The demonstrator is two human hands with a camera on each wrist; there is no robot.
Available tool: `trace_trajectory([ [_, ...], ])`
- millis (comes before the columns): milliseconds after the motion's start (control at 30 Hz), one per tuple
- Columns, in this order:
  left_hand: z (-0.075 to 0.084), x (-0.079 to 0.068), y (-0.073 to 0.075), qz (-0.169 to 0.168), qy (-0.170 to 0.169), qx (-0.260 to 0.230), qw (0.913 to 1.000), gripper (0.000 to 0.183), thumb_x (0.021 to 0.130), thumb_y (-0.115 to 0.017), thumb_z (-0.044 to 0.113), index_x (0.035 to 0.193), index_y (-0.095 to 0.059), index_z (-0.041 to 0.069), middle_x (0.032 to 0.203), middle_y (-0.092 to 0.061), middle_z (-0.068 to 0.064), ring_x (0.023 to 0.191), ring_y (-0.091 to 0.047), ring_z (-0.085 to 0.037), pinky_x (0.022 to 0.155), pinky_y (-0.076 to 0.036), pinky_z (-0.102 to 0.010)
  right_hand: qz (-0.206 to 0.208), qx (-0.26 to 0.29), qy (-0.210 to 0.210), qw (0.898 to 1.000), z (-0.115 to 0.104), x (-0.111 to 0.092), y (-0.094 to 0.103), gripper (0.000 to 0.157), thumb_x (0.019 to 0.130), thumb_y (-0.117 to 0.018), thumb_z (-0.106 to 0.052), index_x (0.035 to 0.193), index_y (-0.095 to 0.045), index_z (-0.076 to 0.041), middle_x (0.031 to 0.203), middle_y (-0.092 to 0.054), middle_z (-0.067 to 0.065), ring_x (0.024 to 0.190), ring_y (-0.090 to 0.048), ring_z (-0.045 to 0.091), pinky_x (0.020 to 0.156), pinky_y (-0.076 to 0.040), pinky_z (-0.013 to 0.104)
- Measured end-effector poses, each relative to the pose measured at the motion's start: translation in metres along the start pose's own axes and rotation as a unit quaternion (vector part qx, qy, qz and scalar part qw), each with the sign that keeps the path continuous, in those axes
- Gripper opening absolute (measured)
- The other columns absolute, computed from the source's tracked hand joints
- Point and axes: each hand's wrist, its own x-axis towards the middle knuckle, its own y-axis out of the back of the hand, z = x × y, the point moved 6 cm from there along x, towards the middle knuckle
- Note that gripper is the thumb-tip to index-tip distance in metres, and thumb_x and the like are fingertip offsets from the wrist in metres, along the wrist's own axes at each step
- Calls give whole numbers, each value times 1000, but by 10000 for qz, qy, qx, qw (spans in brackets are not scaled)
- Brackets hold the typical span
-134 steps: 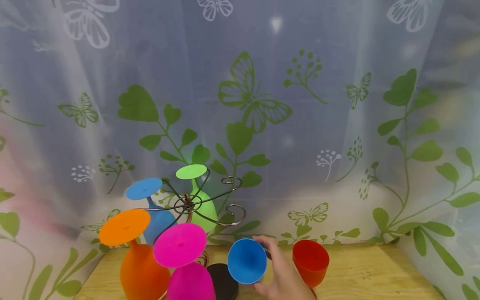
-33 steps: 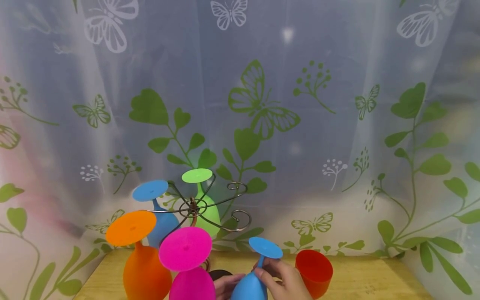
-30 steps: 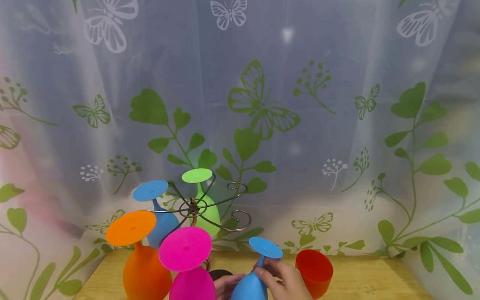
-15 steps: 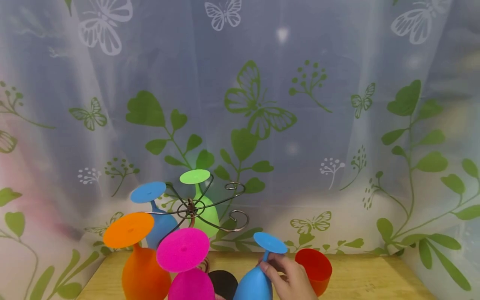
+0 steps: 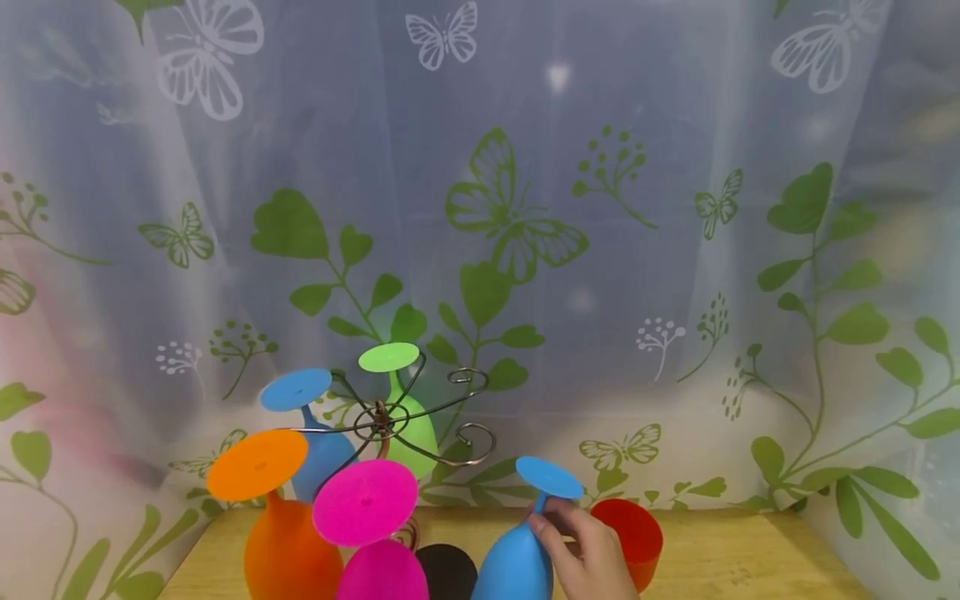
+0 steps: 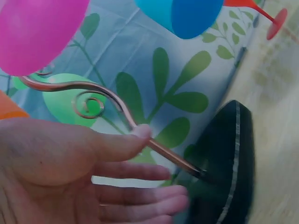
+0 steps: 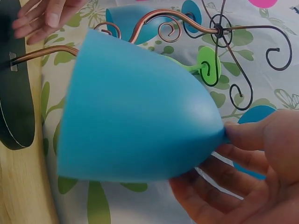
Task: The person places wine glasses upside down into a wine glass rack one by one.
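My right hand pinches a blue plastic goblet by its stem. The goblet is upside down, foot uppermost, slightly tilted. In the right wrist view, the thumb and fingers of that hand meet at the stem, below the wide bowl. A metal goblet rack stands to the left, with curled arms and a dark base. My left hand is outside the head view; its fingers are extended beside the rack's copper stem, and the thumb overlaps that stem in the left wrist view.
Orange, pink, blue and green goblets hang upside down on the rack. A red goblet is right of my right hand on the wooden table. Behind hangs a butterfly-patterned curtain.
The blue goblet has turned from mouth toward the camera to foot up. My left hand, at its bowl a second ago, has left the head view. My right hand has shifted slightly right with the goblet.
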Motion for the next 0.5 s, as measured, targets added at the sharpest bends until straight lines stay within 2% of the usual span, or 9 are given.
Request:
trace_trajectory([
  [67, -4, -8, -1, -115, 391, -829, 9957, 60, 99, -18, 3, 159, -25, 9, 138, -55, -7, 117, -60, -20, 105, -50, -29, 261, -60, 60, 9996, -3, -1, 3, 25, 101, -68, -28, 114, -73, -8, 109, -76, 7, 102, -74, 29, 80, -63, 42],
  [100, -5, -12, -3, -168, 589, -1299, 9896, 60, 101, -15, 7, 161, -22, 12, 143, -52, -8, 123, -57, -21, 108, -48, -32, 388, -108, 90, 9991, -4, -1, 4, 24, 101, -68, -28, 115, -74, -9, 108, -76, 6, 101, -74, 27, 81, -63, 41],
  [167, -6, -17, -4, 18, 795, -1061, 9912, 62, 101, -17, 6, 162, -18, 16, 148, -48, -5, 128, -54, -19, 110, -46, -31, 644, -178, 171, 9976, -6, -2, 7, 22, 101, -68, -25, 114, -74, -9, 108, -76, 6, 100, -74, 26, 82, -63, 40],
  [267, -7, -17, -4, 197, 856, -828, 9927, 64, 100, -20, 3, 163, -17, 15, 148, -47, -6, 129, -54, -19, 110, -47, -32, 931, -264, 283, 9949, -9, -3, 10, 22, 101, -68, -22, 116, -75, -7, 107, -77, 5, 99, -74, 24, 82, -63, 38],
  [333, -6, -17, -3, 339, 824, -325, 9955, 67, 98, -21, -2, 163, -17, 14, 146, -50, -4, 126, -56, -18, 107, -49, -30, 1056, -272, 381, 9933, -11, -4, 12, 23, 101, -68, -20, 118, -75, -6, 107, -77, 5, 99, -74, 24, 83, -63, 36],
  [400, -7, -15, -4, 76, 799, -1192, 9896, 63, 101, -18, 4, 163, -18, 15, 147, -48, -7, 128, -54, -21, 110, -47, -33, 1113, -253, 447, 9925, -12, -4, 13, 25, 102, -67, -20, 121, -74, -6, 109, -77, 4, 99, -74, 22, 84, -62, 35],
  [467, -6, -15, -6, -274, 776, -2229, 9714, 61, 102, -14, 10, 163, -17, 15, 150, -46, -10, 131, -52, -25, 114, -43, -37, 1147, -241, 492, 9919, -14, -5, 13, 27, 103, -65, -20, 124, -74, -6, 110, -77, 3, 100, -74, 20, 85, -62, 33],
  [500, -6, -14, -7, -425, 751, -2556, 9629, 61, 102, -14, 12, 163, -16, 15, 151, -45, -11, 131, -52, -26, 116, -41, -38, 1150, -213, 491, 9919, -14, -5, 14, 27, 103, -65, -20, 125, -73, -6, 112, -76, 3, 101, -74, 20, 87, -61, 32],
])
